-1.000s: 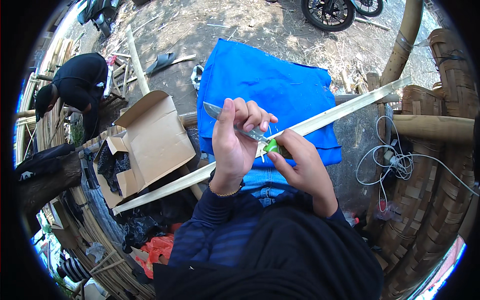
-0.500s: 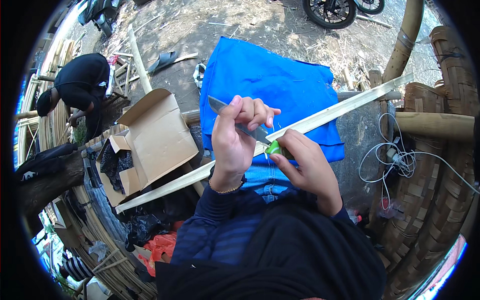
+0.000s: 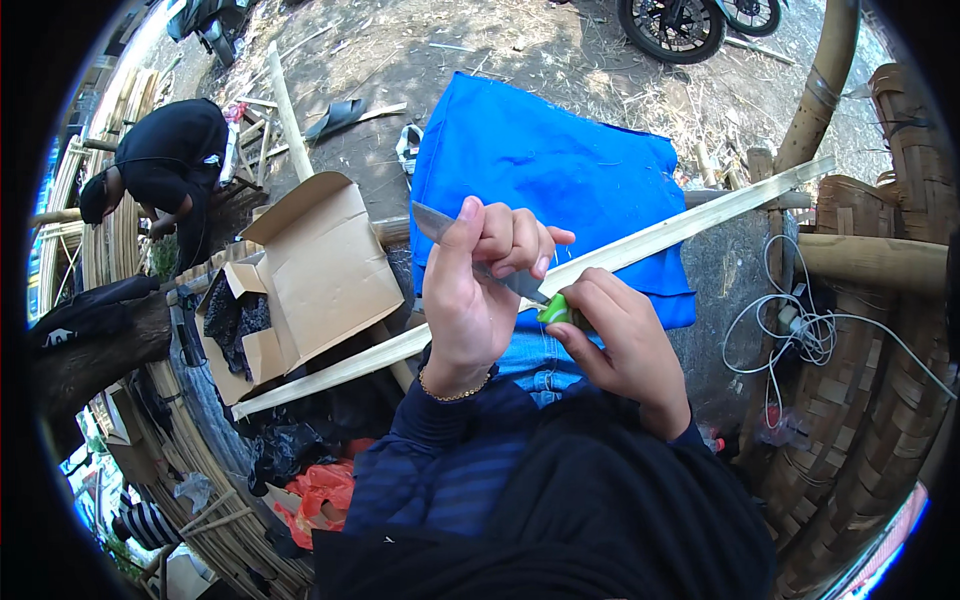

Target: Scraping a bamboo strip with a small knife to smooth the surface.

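Note:
A knife (image 3: 520,280) with a grey blade and a green handle is held slantwise above my lap. My right hand (image 3: 630,345) is closed around the handle. My left hand (image 3: 470,300) has its thumb and curled fingers about the blade, the tip poking out past the thumb. Part of the blade is hidden by those fingers. Below both hands, a long pale bamboo strip (image 3: 690,225) lies slantwise across my lap, over a blue cloth (image 3: 540,150).
At left stands an opened cardboard box (image 3: 330,270) with dark material in it. A person in black (image 3: 170,150) bends over farther off. A coiled white cable (image 3: 800,330) hangs at right beside woven bamboo panels (image 3: 850,400). Motorcycle wheels (image 3: 672,28) show at the back.
The whole view has shifted slightly, so the surroundings sit a little farther right and lower. Both hands keep nearly the same grip on the knife; its green handle appears slightly lower and farther right.

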